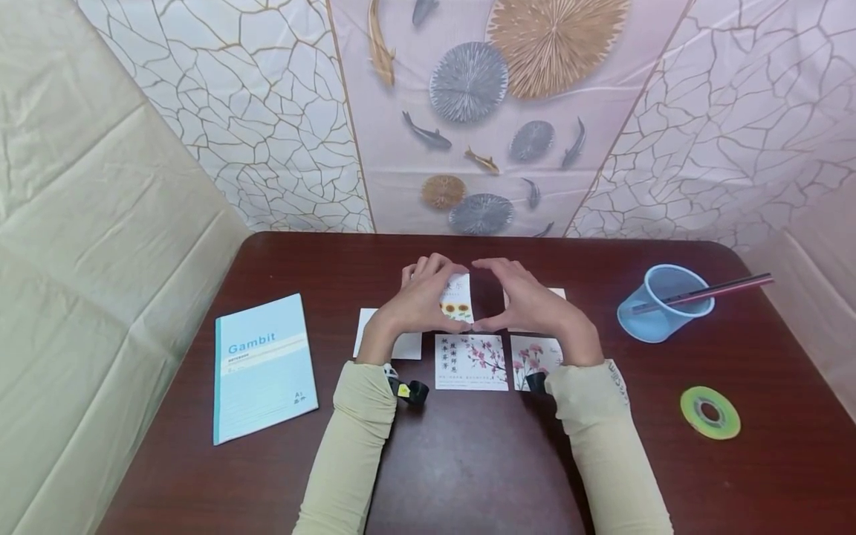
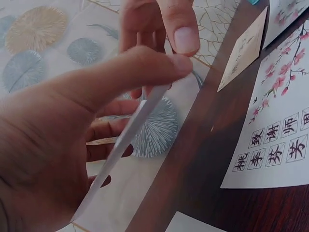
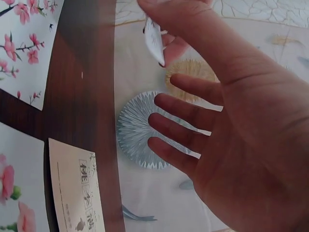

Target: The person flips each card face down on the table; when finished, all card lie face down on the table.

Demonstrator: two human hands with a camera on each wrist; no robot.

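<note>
My left hand [image 1: 423, 299] pinches a white card [image 1: 458, 306] printed with sunflowers, raised above the table. In the left wrist view this card [image 2: 126, 137] is seen nearly edge-on, thumb on one side and fingers on the other. The right hand [image 1: 535, 303] stands opposite, its thumb tip close to the left thumb at the card's edge; contact with the card cannot be told. Its four fingers stretch out apart in the right wrist view. Below lie a pink blossom card [image 1: 471, 362] and a pink carnation card [image 1: 531, 353]. A beige card [image 3: 75, 188] is partly covered by the right hand in the head view.
A plain white card [image 1: 406, 347] lies under the left wrist. A light blue notebook [image 1: 264, 371] is at the left. On the right stand a blue cup [image 1: 649, 319] with dark sticks [image 1: 729, 287] leaning out and a green ring-shaped roll [image 1: 692, 407].
</note>
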